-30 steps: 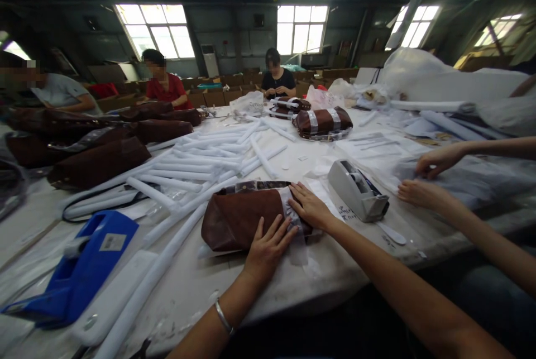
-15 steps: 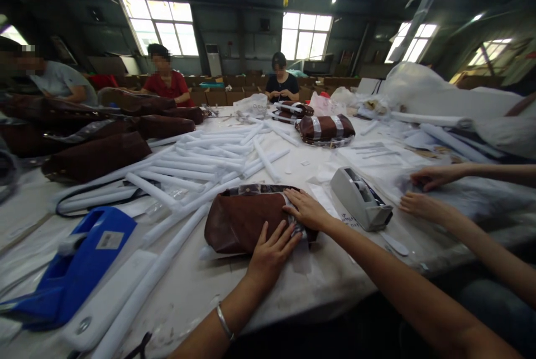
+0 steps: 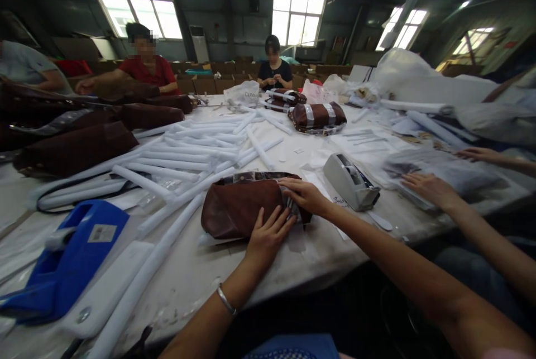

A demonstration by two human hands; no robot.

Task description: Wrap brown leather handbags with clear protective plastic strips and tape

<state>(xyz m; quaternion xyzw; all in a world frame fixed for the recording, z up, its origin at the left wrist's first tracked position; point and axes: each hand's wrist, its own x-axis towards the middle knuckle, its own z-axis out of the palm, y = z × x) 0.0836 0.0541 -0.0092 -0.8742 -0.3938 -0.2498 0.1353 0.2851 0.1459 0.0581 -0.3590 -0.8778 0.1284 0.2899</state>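
Observation:
A brown leather bag [image 3: 234, 211] lies on its side on the white table in front of me. My left hand [image 3: 270, 236], with a silver bangle at its wrist, rests on the near face of the bag with its fingers spread. Across the right end of the bag, my right hand [image 3: 307, 196] lies with fingers stretched over a strip of clear wrapping [image 3: 290, 202]. Both hands touch the bag, and neither is wrapped round it. Some of the wrapping under the fingers is hidden.
A blue tape dispenser [image 3: 79, 258] stands at the left, a grey one [image 3: 352, 183] right of the bag. White foam tubes [image 3: 180, 152] lie heaped behind. More brown bags [image 3: 75, 149] are at the left, a taped bag [image 3: 318, 117] farther back. A co-worker's hands [image 3: 435, 188] handle plastic at the right.
My view has shifted slightly. My hands stay on the bag, the right one now with its fingers further round its end. The co-worker's hands at the right have spread apart over the plastic.

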